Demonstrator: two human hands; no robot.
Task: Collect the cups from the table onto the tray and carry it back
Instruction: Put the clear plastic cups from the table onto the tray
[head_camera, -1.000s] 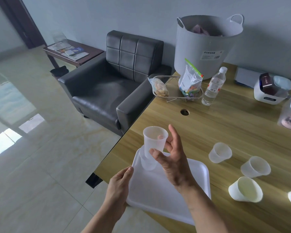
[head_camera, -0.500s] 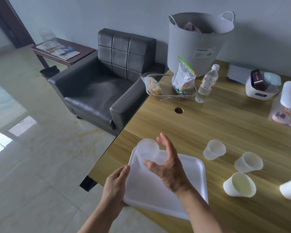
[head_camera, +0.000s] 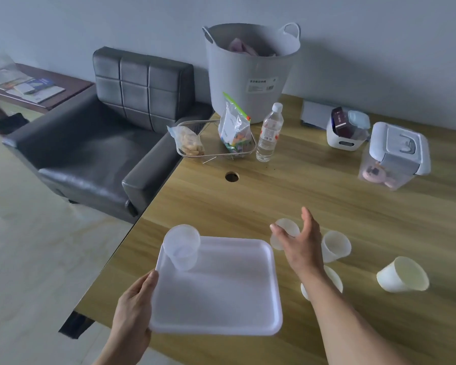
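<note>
A white tray (head_camera: 221,291) lies at the near left corner of the wooden table (head_camera: 327,201). My left hand (head_camera: 133,309) grips the tray's near left edge. A stack of clear cups (head_camera: 182,246) stands upright in the tray's far left corner. My right hand (head_camera: 300,241) hovers open, fingers spread, right of the tray, just in front of a clear cup (head_camera: 287,227), not closed on it. Beside it are another clear cup (head_camera: 336,245), a white cup (head_camera: 334,279) partly hidden under my forearm, and a white cup (head_camera: 403,275) lying tilted further right.
Further back on the table are a water bottle (head_camera: 269,133), a wire basket (head_camera: 213,146) with snack bags, a big grey tub (head_camera: 250,69), a lidded clear box (head_camera: 395,156) and a small white caddy (head_camera: 346,130). A dark armchair (head_camera: 103,143) stands left of the table.
My right hand set the held cup into the cup on the tray, let go, and moved right toward the cups on the table. My left hand stayed on the tray.
</note>
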